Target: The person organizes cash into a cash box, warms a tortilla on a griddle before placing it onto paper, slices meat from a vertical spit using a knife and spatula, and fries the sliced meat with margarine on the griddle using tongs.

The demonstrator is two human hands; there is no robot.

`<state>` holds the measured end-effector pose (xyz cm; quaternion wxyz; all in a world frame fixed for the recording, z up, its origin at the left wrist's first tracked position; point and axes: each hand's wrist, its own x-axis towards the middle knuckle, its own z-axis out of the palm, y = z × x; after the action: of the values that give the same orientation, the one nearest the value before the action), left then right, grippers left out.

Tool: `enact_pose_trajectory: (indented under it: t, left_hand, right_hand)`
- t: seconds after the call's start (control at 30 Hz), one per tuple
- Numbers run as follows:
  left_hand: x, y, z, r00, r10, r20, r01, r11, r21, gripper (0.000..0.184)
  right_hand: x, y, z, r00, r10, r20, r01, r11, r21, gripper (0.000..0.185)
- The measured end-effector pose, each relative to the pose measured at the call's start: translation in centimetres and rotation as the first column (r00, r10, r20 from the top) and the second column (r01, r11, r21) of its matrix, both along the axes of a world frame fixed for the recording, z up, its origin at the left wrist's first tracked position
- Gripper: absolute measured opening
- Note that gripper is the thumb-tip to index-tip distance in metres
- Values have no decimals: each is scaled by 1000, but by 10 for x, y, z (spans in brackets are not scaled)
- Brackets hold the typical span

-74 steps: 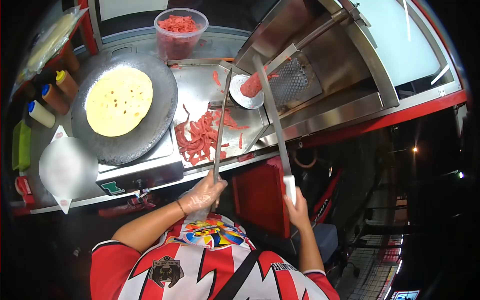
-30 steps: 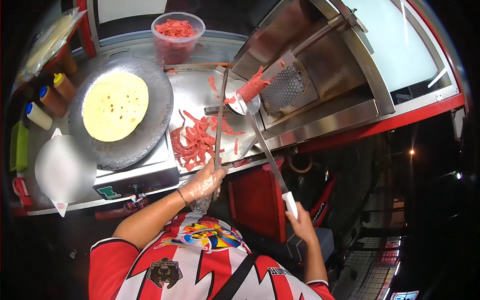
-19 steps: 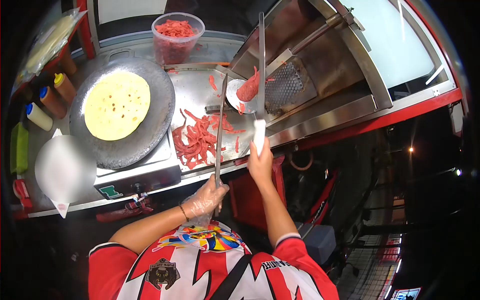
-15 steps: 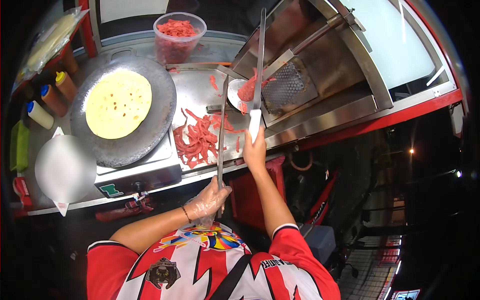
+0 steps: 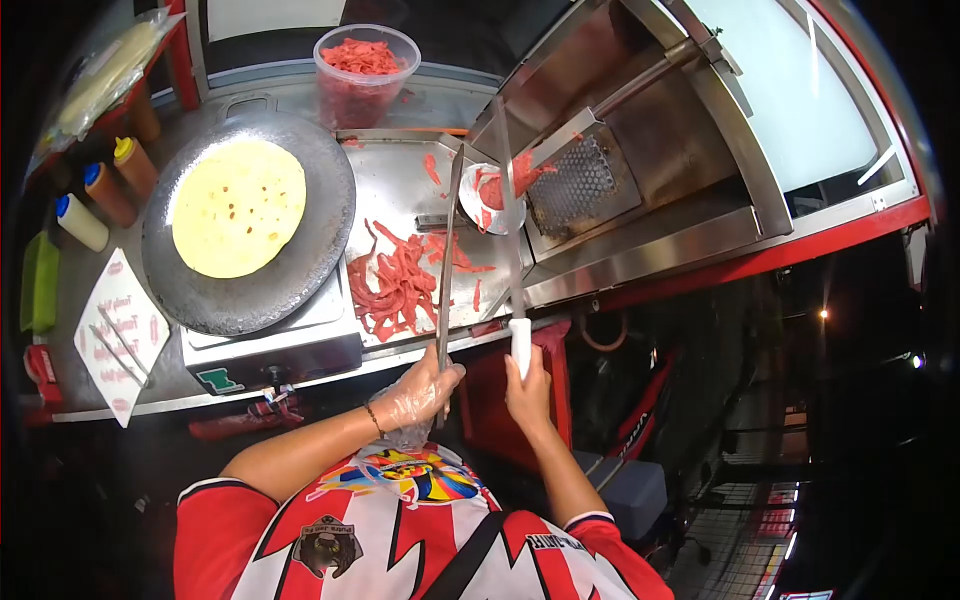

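- Our right hand point(image 5: 528, 388) is closed round the white handle of a long knife point(image 5: 515, 270), its blade pointing away from us.
- Our gloved left hand point(image 5: 420, 388) grips a long metal tool point(image 5: 447, 270), held nearly upright beside the knife.
- The knife blade passes in front of the red meat lump point(image 5: 526, 177); it is blurred, so we cannot tell whether it touches.
- Under the lump, a white dish point(image 5: 471, 209) holds a few red scraps.
- Nearer us, a loose heap of meat strips point(image 5: 395, 285) lies on the metal tray point(image 5: 390, 185). We judge a good share of the slicing done, with the lump not yet used up.
- Left of the tray, a flatbread point(image 5: 240, 205) lies flat on the round griddle point(image 5: 328, 230), unfolded, no meat on it.
- Further out on the worktop point(image 5: 75, 278), we see a printed paper point(image 5: 125, 340) and a tub point(image 5: 345, 105) of cut meat.
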<state>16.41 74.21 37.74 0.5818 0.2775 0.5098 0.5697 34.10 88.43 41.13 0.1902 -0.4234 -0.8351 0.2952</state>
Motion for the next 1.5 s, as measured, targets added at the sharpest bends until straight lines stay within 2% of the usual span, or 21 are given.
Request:
enact_pose_trajectory:
  t: [0.07, 0.13, 0.2, 0.23, 0.33, 0.37, 0.4, 0.43, 0.47, 0.53, 0.63, 0.73, 0.77, 0.87, 0.93, 1.0, 1.17, 1.27, 1.37, 1.5]
  left_hand:
    - [11, -11, -4, 999, -14, -40, 14, 1000, -3, 33]
    - [14, -24, 2, 999, -34, -34, 34, 999, -11, 32]
    - [16, -32, 10, 998, -62, -2, 61, 998, -30, 31]
    - [18, -34, 11, 997, -69, -20, 68, 997, -26, 31]
    - [17, -31, 13, 998, -58, -18, 57, 997, -46, 33]
    - [16, -28, 11, 998, -52, -27, 51, 998, -47, 34]
    - [14, -22, 7, 998, -42, -35, 41, 998, -48, 35]
    - [12, -17, 4, 999, -33, -43, 31, 998, -47, 35]
    - [11, -14, 4, 999, -18, -47, 16, 999, -41, 36]
    - [12, -13, 4, 998, -33, -62, 31, 999, -43, 37]
    - [13, -9, -1, 999, -22, -50, 20, 999, -36, 38]
    - [7, 1, -1, 999, -9, -34, 8, 1000, -21, 38]
    - [3, 3, 4, 1000, 2, -13, -2, 1000, -7, 41]
    - [0, 8, 3, 999, -21, -47, 18, 998, -64, 45]
    - [3, 7, -3, 999, -18, -38, 16, 998, -55, 48]
    - [3, 8, -3, 998, -8, -56, 7, 1000, -24, 49]
    - [-12, 22, -2, 998, -18, -55, 16, 999, -46, 51]
    - [-11, 22, 4, 997, 23, -77, -24, 1000, -10, 29]
    - [-10, 24, 5, 999, 28, -29, -28, 1000, -12, 26]
    - [-19, 29, 3, 999, 36, 13, -36, 999, -6, 22]
  right_hand:
    - [-6, 7, 10, 997, -15, -76, 11, 999, -46, 31]
    - [-46, 26, 21, 981, 12, -193, -9, 1000, 20, 27]
    - [-95, 47, 30, 975, 21, -220, 2, 994, 106, 28]
    - [-114, 53, 34, 976, 0, -216, 19, 996, 89, 27]
    - [-105, 47, 1, 977, 11, -214, 11, 995, 102, 25]
    - [-80, 42, -30, 982, -20, -187, 24, 999, 23, 26]
    - [-61, 22, -42, 962, 41, -271, -8, 993, 121, 31]
    - [-36, 9, -54, 969, 48, -244, -30, 996, 79, 37]
    - [-28, -2, -52, 987, -10, -158, 10, 1000, 4, 33]
    - [-30, 13, -53, 988, 31, -149, -23, 998, 55, 29]
    - [-79, 44, -23, 991, 29, -134, -17, 996, 90, 27]
    - [-49, 29, -36, 987, 56, -148, -35, 989, 142, 29]
    - [-23, 17, -45, 994, 39, -104, -27, 993, 114, 29]
    - [10, -7, -52, 993, 32, -115, -16, 990, 139, 26]
    - [-14, 13, -32, 999, 27, -29, -25, 998, 64, 22]
    - [-41, 30, -17, 997, 45, -58, -41, 996, 80, 22]
    - [37, 0, -7, 993, 32, 117, -38, 998, 52, 25]
    - [60, -1, 4, 986, 23, 167, -21, 1000, -14, 26]
    - [48, 12, 28, 959, 9, 284, -2, 1000, -26, 26]
    - [122, -7, 62, 966, 76, 248, -42, 990, -138, 28]
